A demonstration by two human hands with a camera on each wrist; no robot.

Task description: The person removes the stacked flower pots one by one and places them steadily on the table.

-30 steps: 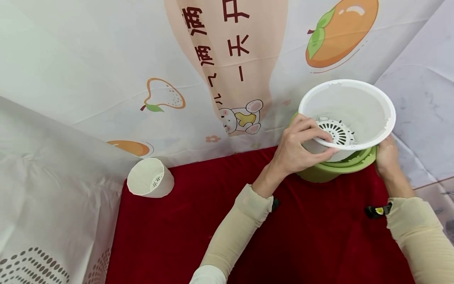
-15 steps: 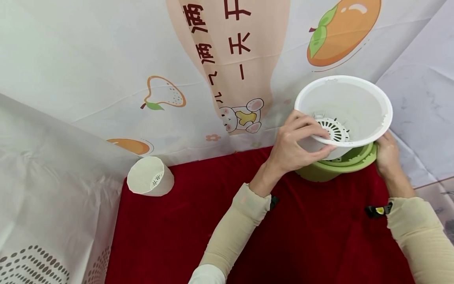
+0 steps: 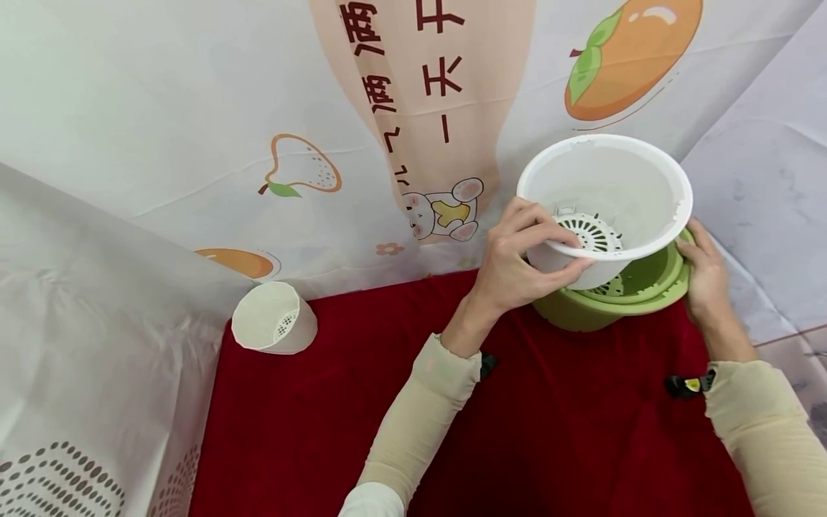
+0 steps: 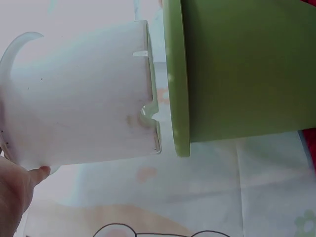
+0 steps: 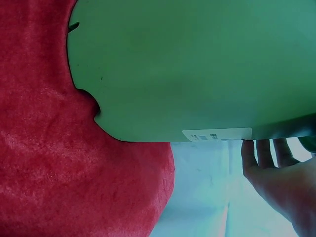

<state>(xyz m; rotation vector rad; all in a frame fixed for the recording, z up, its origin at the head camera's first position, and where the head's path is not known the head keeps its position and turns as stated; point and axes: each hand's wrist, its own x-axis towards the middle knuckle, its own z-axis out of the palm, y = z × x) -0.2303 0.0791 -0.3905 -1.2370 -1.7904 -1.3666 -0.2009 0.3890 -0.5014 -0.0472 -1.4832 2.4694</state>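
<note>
My left hand pinches the near-left rim of a large white flowerpot, fingers inside and thumb outside. The pot has a slotted bottom. In the left wrist view, a narrow gap separates the base of the white pot from the rim of a green flowerpot. That green flowerpot stands on red cloth, with another green rim and a perforated bottom showing inside. At its right side, my right hand holds the rim with the thumb over it. The right wrist view shows its fingers against the green wall near a label.
A small white flowerpot with a perforated bottom stands at the back left corner of the red cloth. Printed fabric hangs close behind the table, with more pale fabric on both sides.
My left hand has lifted the white flowerpot and moved it left, baring more of the green pot's inside. The right hand has stayed at the green rim, its thumb now showing over it.
</note>
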